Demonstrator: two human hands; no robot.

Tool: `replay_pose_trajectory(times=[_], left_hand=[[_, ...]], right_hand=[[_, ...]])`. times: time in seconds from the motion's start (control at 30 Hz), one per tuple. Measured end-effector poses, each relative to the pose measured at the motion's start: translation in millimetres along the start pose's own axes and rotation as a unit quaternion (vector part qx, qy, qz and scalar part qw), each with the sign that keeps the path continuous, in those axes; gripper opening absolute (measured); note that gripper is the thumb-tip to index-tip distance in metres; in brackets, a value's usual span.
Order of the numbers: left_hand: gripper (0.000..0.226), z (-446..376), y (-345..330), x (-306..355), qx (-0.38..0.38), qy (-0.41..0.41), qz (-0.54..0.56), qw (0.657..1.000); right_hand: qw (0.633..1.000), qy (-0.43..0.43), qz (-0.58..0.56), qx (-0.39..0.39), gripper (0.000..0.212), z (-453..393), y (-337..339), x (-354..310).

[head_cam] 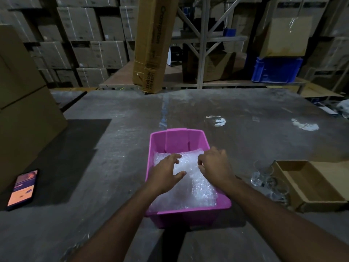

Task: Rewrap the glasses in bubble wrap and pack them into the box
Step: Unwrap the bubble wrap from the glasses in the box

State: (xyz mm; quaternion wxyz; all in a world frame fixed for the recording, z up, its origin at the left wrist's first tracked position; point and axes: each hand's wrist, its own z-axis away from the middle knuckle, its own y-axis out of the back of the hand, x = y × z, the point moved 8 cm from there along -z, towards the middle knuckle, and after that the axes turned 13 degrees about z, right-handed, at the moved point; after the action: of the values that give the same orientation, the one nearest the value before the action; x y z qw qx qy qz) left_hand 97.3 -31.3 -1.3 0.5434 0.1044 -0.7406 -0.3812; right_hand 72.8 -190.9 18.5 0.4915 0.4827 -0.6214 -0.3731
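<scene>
Now both hands sit mid-frame in pink bin point(177, 140) on bubble wrap point(198, 188): left hand point(166, 173) spread flat, right hand point(215, 165) prob. pinching it; bare glasses point(270, 178) lie right.

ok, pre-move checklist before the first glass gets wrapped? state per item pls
1. Bubble wrap at hand: ok, it fills the pink bin.
2. Left hand free: ok, fingers spread flat on the wrap.
3. Right hand has a sheet: cannot tell, fingers curl at the wrap but the grip is hidden.
4. Glasses within reach: ok, bare on the table, between the bin and the cardboard box.
5. Box ready: ok, open and nothing visible inside.
6. Glasses undamaged: cannot tell, too dim.
</scene>
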Motion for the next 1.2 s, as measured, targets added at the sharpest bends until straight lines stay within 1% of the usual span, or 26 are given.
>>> replay_pose_trajectory(times=[0.07,0.17,0.23,0.33,0.43,0.53,0.6,0.7,0.77,0.8,0.83,0.87,0.93,0.97,1.03,1.1,1.13,1.2], left_hand=[[0.065,-0.9,1.0,2.2,0.002,-0.011,0.000,1.000],[0.065,-2.8,4.6,9.0,0.013,-0.038,0.003,0.999],[0.060,-5.1,11.0,13.6,0.036,-0.060,0.009,0.997],[0.045,-6.6,28.1,20.3,0.093,-0.076,0.018,0.993],[0.033,-6.4,47.0,31.8,0.141,-0.082,0.052,0.985],[0.021,-9.3,59.6,45.2,0.136,-0.075,0.137,0.978],[0.020,-9.2,64.9,59.4,0.130,-0.084,0.194,0.969],[0.020,-7.1,67.9,81.4,0.116,-0.089,0.308,0.940],[0.013,-9.4,63.9,90.5,0.094,-0.068,0.411,0.904],[0.010,-10.4,60.3,93.7,0.080,-0.051,0.469,0.878],[0.008,-10.4,57.2,96.6,0.068,-0.033,0.523,0.849],[0.010,-10.7,53.9,100.6,0.059,-0.016,0.564,0.824],[0.025,-12.2,46.7,108.1,0.051,0.018,0.616,0.786],[0.031,-12.3,44.8,111.3,0.049,0.032,0.637,0.769],[0.033,-13.1,36.5,119.6,0.039,0.066,0.676,0.733],[0.028,-13.0,27.6,128.1,0.025,0.095,0.708,0.699],[0.026,-12.0,22.9,133.4,0.015,0.102,0.720,0.686],[0.025,-9.6,16.7,143.0,0.006,0.102,0.726,0.680]], right_hand=[[0.995,-0.044,-0.085,0.026,0.013,3.1,7.7,10.1],[0.967,-0.106,-0.226,0.053,0.010,8.0,15.8,27.3],[0.928,-0.140,-0.340,0.064,0.007,11.1,20.0,39.3],[0.854,-0.183,-0.481,0.079,0.007,19.1,31.6,54.4],[0.802,-0.219,-0.545,0.109,0.007,32.3,46.8,67.1],[0.752,-0.243,-0.601,0.123,0.009,43.8,53.1,77.3],[0.728,-0.250,-0.630,0.109,0.016,48.6,53.4,80.0],[0.697,-0.241,-0.672,0.062,0.036,55.3,48.4,76.4],[0.695,-0.222,-0.684,0.026,0.051,61.1,44.1,72.1],[0.699,-0.213,-0.682,0.010,0.056,64.2,42.2,70.6],[0.699,-0.207,-0.684,0.000,0.057,66.9,40.8,69.6],[0.695,-0.202,-0.690,-0.004,0.055,70.2,41.0,69.6],[0.688,-0.179,-0.703,-0.015,0.047,76.9,41.0,69.8],[0.691,-0.163,-0.704,-0.027,0.043,79.8,41.0,68.0],[0.711,-0.141,-0.688,-0.049,0.037,90.1,37.5,68.1],[0.719,-0.143,-0.678,-0.060,0.029,100.3,31.9,72.5],[0.720,-0.149,-0.675,-0.060,0.024,104.9,29.9,76.3],[0.721,-0.174,-0.669,-0.044,0.017,111.8,29.2,87.9]])
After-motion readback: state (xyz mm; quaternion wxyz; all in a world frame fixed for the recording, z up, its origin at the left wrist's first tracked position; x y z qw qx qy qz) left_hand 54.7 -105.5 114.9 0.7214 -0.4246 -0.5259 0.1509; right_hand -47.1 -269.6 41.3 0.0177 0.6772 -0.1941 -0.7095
